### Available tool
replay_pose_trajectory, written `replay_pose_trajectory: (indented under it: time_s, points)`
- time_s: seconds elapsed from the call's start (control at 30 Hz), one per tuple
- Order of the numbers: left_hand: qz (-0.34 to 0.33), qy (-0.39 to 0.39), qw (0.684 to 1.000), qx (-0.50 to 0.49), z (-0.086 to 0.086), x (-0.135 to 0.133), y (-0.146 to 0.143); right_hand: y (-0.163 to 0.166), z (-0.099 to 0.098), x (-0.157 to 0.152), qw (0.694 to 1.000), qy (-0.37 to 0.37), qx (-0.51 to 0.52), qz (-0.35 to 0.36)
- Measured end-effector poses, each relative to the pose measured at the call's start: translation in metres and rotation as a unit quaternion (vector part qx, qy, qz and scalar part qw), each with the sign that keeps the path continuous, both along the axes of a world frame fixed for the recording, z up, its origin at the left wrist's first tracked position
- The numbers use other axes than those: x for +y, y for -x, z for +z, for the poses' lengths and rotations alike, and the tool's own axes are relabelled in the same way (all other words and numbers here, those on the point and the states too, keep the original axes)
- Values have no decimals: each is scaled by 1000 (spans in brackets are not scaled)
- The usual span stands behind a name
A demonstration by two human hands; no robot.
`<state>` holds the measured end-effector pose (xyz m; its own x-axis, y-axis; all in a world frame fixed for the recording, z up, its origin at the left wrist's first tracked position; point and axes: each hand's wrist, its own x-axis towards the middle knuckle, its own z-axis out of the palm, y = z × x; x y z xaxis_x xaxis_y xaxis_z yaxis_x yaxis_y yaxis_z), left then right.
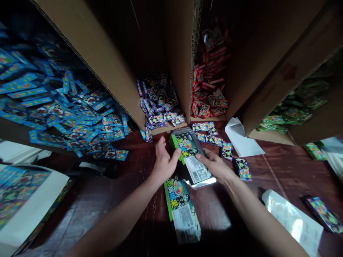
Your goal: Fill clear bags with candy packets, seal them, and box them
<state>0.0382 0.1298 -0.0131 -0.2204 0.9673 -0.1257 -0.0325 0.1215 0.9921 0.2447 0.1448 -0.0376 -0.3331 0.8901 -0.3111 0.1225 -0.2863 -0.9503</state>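
My left hand point(164, 162) and my right hand point(215, 165) both grip a green and black printed pack point(190, 155) in clear wrapping, with a white barcode label on it. It lies on the dark red table, the left fingers closed on its left edge and the right fingers on its right edge. A second pack of the same kind point(182, 208) lies on the table just in front of it, between my forearms. Several small candy packets point(214, 140) lie beyond the right hand.
Tilted cardboard boxes stand at the back: blue packets point(66, 107) at left, purple packets point(159, 101) in the middle, red packets point(210, 92) beside them, green packets point(293, 109) at right. White paper point(241, 141), a clear bag point(293, 221) and a printed sheet point(21, 200) lie on the table.
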Motion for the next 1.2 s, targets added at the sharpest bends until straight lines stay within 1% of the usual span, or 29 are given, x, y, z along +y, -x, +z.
replay_pose_trajectory:
  time_s: [0.03,0.07,0.1,0.13,0.17,0.2,0.23,0.3,0.37,0.4,0.47,0.5,0.57,0.6,0.63,0.7,0.77,0.8,0.9,0.97,1.0,1.03,1.1,1.13,1.2]
  points:
    - [-39,-60,993,96,1,-16,10,-2,-3,5,1000,-2,-6,4]
    - [-120,-119,965,201,0,-32,20,-4,-6,11,1000,-6,-16,8]
    - [-234,-158,916,285,-2,-50,29,-4,-9,16,999,-12,-29,14]
    - [-339,-174,859,342,-4,-67,38,-3,-12,22,999,-19,-46,20]
    - [-415,-171,812,373,-8,-82,47,-1,-15,28,997,-26,-65,27]
    - [-456,-157,782,395,-12,-96,54,1,-17,33,995,-35,-86,33]
    - [-459,-139,772,418,-16,-108,61,4,-18,38,992,-44,-112,39]
    - [-401,-97,778,474,-21,-126,73,8,-17,43,981,-69,-175,42]
    - [-339,-60,779,524,-20,-136,82,10,-13,41,963,-102,-246,34]
    - [-323,-47,777,539,-18,-138,85,11,-10,38,954,-116,-275,28]
    - [-318,-40,773,547,-12,-136,88,11,-4,28,926,-161,-340,16]
    - [-327,-46,772,543,-10,-131,88,10,-2,22,905,-198,-376,13]
    - [-359,-76,767,526,-8,-120,84,10,2,6,850,-297,-435,19]
    - [-376,-92,763,517,-9,-115,81,11,3,-2,823,-347,-450,31]
    - [-388,-104,759,513,-9,-111,77,11,3,-11,802,-386,-453,52]
    - [-385,-104,751,526,-11,-110,69,11,0,-29,779,-421,-453,103]
    - [-352,-82,746,559,-13,-116,64,10,-5,-42,761,-421,-473,138]
    - [-334,-73,745,572,-15,-121,63,10,-8,-46,754,-420,-485,142]
    - [-316,-65,749,579,-15,-132,73,14,-9,-42,744,-441,-486,125]
    - [-285,-65,752,592,-9,-127,88,30,-2,-27,741,-470,-463,125]
    - [-253,-62,748,611,-5,-119,98,43,4,-18,739,-484,-449,134]
    - [-212,-55,738,638,0,-108,108,59,10,-8,737,-494,-438,145]
    - [-132,-31,707,694,10,-77,128,101,21,14,738,-494,-430,160]
    - [-104,-17,691,715,14,-59,136,124,24,25,747,-479,-435,152]
    - [-77,-3,672,737,18,-21,147,168,27,45,775,-427,-450,119]
